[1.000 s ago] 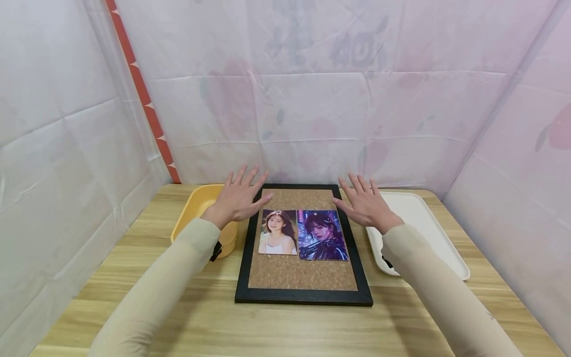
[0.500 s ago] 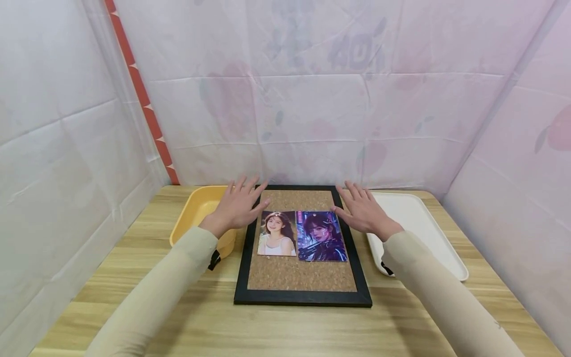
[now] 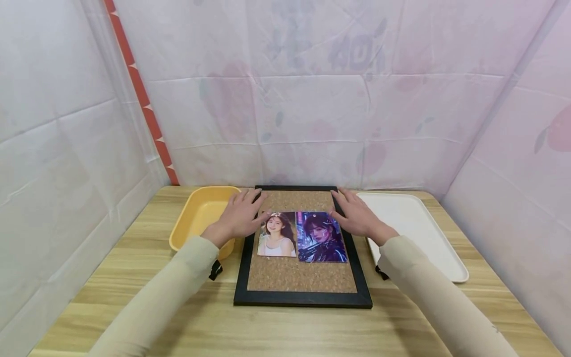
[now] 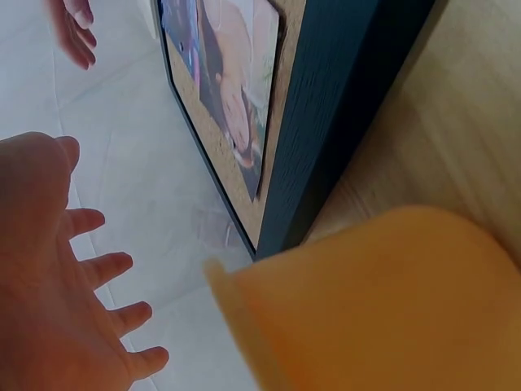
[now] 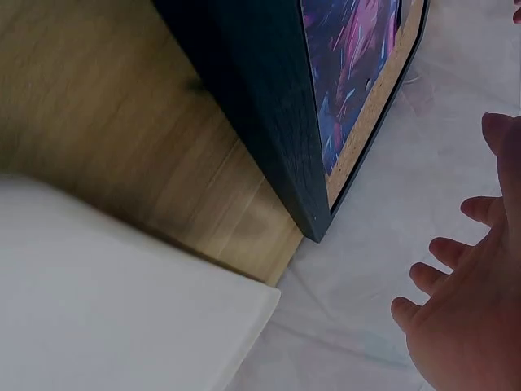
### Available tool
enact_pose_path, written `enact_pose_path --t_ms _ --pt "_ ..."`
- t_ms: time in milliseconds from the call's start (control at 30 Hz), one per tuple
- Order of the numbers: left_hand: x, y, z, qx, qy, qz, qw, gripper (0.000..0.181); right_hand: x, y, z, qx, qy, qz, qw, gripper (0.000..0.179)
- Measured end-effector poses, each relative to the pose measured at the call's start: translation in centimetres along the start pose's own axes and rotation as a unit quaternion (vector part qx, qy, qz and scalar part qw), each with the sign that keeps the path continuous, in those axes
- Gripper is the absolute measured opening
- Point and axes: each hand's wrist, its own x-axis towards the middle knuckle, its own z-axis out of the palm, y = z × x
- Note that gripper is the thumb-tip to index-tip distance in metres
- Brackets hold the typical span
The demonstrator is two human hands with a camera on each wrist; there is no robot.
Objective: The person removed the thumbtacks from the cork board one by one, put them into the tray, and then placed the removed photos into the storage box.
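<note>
A cork board (image 3: pixel 303 277) in a black frame lies on the table. Side by side on it are a portrait photo (image 3: pixel 277 243) of a person in a white top and a purple-blue illustrated picture (image 3: pixel 322 243), each with a small pale dot near its top edge. My left hand (image 3: pixel 236 218) is over the board's left frame edge, fingers spread and holding nothing. Over the right frame edge is my right hand (image 3: pixel 360 217), likewise spread and without a thing in it. Both wrist views show a gap between palm (image 4: pixel 49 285) and frame (image 5: pixel 269 106).
To the left, partly behind the left hand, stands a yellow plastic tub (image 3: pixel 196 218). On the right a white tray (image 3: pixel 419 233) lies partly under the right forearm. A pale printed cloth (image 3: pixel 312 109) hangs behind and at both sides of the wooden table (image 3: pixel 285 332).
Both hands have come down and slightly nearer, their fingertips now level with the board's far edge instead of above it. The board and pictures have stayed in place.
</note>
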Motion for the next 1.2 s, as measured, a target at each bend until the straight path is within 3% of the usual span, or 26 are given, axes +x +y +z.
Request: enact_pose_path --t_ms 233,400,767,933,1200 --pt "-0.7 0.9 0.5 -0.018 -0.023 0.013 0.9995 0.064 0.2 -0.4 0.7 0.027 0.008 0.0 0.9996 0.072" --pt "-1.0 1.3 0.8 -0.033 -0.039 0.043 0.9978 0.064 0.6 -0.4 0.9 0.042 0.007 0.006 0.9991 0.073" --pt "-1.2 2.5 1.8 -0.069 -0.102 0.082 0.989 0.063 2.2 0.3 1.7 0.084 0.008 -0.014 0.9964 0.053" --pt "-1.1 3.1 2.3 -0.06 -0.11 0.105 0.9866 0.061 2.8 0.8 1.9 0.084 0.002 -0.011 0.9964 0.045" --pt "-1.0 3.8 2.8 -0.06 -0.117 0.111 0.9851 0.061 3.7 1.1 2.4 0.077 -0.004 -0.015 0.9969 0.034"
